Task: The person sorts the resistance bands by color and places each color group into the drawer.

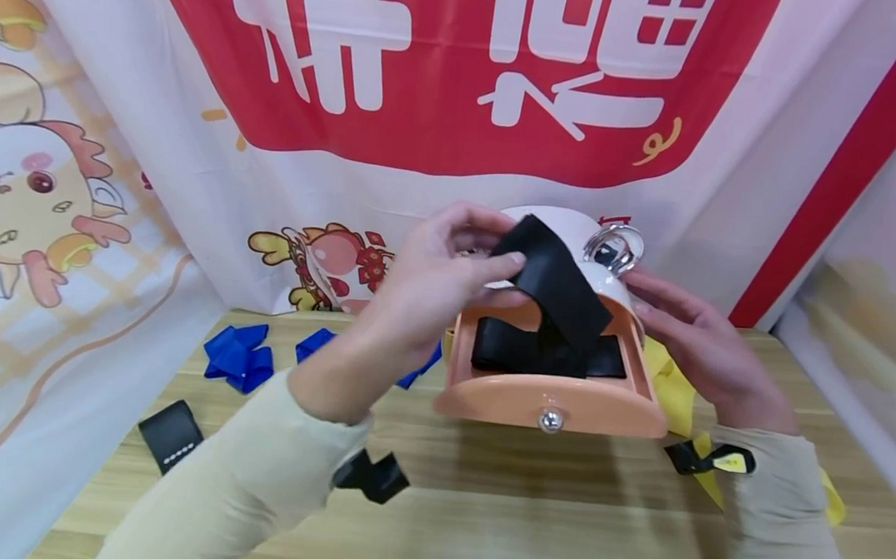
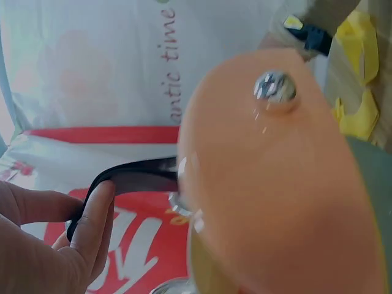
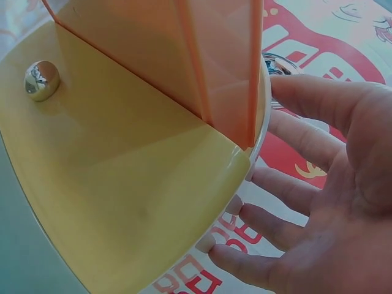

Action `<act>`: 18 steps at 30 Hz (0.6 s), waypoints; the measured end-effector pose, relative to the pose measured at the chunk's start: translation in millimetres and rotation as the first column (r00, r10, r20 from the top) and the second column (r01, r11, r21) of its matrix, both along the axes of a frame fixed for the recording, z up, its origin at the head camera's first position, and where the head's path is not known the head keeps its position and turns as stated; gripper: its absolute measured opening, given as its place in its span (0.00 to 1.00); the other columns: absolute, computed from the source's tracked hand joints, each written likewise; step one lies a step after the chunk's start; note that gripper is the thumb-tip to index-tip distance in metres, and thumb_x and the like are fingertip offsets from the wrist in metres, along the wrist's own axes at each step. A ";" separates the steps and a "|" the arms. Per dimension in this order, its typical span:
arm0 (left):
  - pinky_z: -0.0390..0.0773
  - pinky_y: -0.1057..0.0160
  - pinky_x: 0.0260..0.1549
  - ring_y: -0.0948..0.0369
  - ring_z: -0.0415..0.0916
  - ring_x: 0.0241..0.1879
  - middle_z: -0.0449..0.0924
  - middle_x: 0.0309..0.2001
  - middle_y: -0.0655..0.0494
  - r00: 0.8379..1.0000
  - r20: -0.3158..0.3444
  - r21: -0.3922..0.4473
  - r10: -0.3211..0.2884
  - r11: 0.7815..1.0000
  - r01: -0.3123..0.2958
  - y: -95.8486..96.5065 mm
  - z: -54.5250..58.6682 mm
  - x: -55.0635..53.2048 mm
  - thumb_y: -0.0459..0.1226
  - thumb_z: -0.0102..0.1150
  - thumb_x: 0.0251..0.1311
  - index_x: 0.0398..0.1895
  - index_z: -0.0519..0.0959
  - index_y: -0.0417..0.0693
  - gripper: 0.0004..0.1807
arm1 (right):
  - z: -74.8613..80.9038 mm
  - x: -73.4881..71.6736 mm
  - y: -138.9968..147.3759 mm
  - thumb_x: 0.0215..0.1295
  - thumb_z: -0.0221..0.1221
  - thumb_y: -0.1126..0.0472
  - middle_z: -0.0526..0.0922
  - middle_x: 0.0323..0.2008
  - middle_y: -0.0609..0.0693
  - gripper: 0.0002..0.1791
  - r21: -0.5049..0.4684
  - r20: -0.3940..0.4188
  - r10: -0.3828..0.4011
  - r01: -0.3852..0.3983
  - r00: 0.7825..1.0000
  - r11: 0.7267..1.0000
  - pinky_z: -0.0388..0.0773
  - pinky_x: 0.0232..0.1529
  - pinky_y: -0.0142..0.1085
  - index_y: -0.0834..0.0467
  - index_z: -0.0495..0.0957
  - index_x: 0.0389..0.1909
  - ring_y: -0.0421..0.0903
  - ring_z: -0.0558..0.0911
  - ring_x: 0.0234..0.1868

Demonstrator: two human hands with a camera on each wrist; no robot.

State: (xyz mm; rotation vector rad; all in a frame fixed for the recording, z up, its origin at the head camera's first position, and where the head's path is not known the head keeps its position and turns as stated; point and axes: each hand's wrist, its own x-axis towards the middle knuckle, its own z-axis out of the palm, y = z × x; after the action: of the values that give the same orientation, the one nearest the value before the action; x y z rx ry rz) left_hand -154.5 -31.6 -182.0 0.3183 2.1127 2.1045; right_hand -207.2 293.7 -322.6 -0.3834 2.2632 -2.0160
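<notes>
A small cabinet with a white rounded body [image 1: 551,220] has an orange drawer [image 1: 488,398] pulled out, with a silver knob [image 1: 550,419] on its front. My left hand [image 1: 433,287] pinches one end of a wide black ribbon [image 1: 561,272] between thumb and fingers. From there the ribbon slopes down into the drawer, where more black ribbon [image 1: 508,349] lies folded. In the left wrist view the ribbon [image 2: 141,174] bends over the fingertips. My right hand [image 1: 703,349] rests its extended fingers along the cabinet's right side, close under a silver ring [image 1: 614,248].
A yellow drawer front [image 3: 135,159] sits below the orange one in the right wrist view. Blue ribbons [image 1: 238,358] and a black flat piece with light dots [image 1: 171,436] lie left on the wooden table [image 1: 482,523]. Yellow ribbon [image 1: 672,389] lies right. Printed cloth [image 1: 439,137] hangs behind.
</notes>
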 end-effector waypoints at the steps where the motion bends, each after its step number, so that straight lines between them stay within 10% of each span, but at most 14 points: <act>1: 0.91 0.52 0.51 0.51 0.84 0.59 0.81 0.59 0.49 1.000 0.011 0.005 -0.007 1.000 0.007 6.5 -2.3 -0.8 0.30 0.64 0.73 0.62 0.78 0.50 0.17 | -0.3 -0.1 -0.3 0.83 0.57 0.57 0.68 0.75 0.41 0.30 -0.003 -0.004 0.006 -0.006 1.000 1.000 0.80 0.60 0.23 0.46 0.68 0.81 0.43 0.68 0.71; 9: 0.90 0.51 0.53 0.51 0.87 0.55 0.81 0.59 0.46 0.989 0.139 0.103 -0.045 0.994 0.031 37.2 -19.5 -10.7 0.29 0.63 0.73 0.63 0.76 0.47 0.18 | 0.0 1.0 0.7 0.84 0.56 0.56 0.70 0.76 0.39 0.29 0.023 -0.006 -0.006 0.006 1.000 1.000 0.78 0.61 0.27 0.44 0.68 0.82 0.44 0.64 0.74; 18: 0.90 0.51 0.51 0.48 0.87 0.56 0.78 0.61 0.43 0.974 0.225 -0.036 -0.035 0.998 0.044 30.5 -40.5 -16.4 0.28 0.63 0.73 0.64 0.71 0.44 0.20 | 0.5 -0.5 -0.3 0.83 0.56 0.55 0.70 0.75 0.39 0.28 0.044 0.001 -0.018 0.018 1.000 0.999 0.79 0.61 0.25 0.43 0.69 0.81 0.43 0.67 0.73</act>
State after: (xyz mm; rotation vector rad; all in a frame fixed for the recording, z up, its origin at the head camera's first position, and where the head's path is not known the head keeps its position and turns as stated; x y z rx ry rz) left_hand -170.9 -1.1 -222.5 0.1102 1.9982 1.9688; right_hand -207.7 293.4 -322.1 -0.3589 2.3142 -1.9709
